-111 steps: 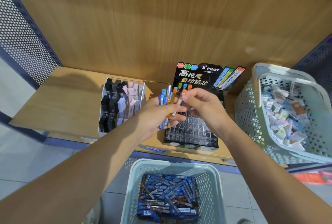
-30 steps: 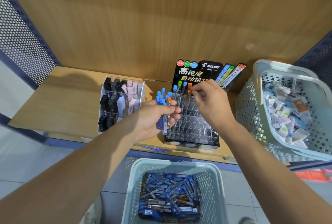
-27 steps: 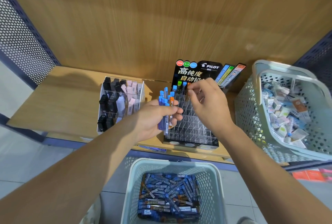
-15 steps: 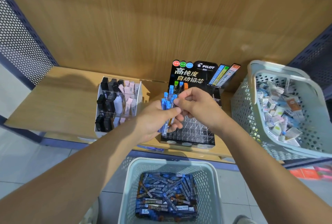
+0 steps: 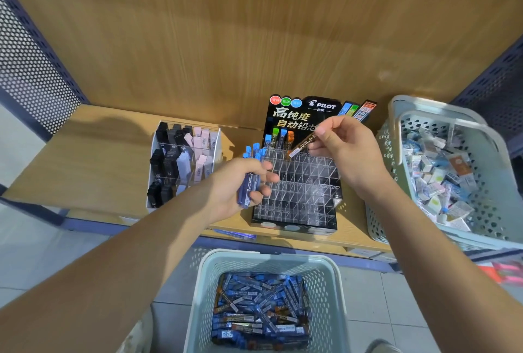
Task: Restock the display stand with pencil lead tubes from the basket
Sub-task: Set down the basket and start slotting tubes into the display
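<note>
Bundle of blue-capped lead tubes, gripped in the left hand, serves as supply. The right hand pinches one slim dark tube, tilted for slotting over the far row of the clear gridded display stand; the pale perforated basket lies near.

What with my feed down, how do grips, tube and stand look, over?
Left grip holds a blue-capped tube bundle. Right grip pinches one tube, tilted over the display stand. Four seated tubes at back; slots unobstructed.

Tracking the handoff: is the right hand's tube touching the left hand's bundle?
Apart. Head view: display stand cells show between the tube in the right hand and the bundle in the left hand.
</note>
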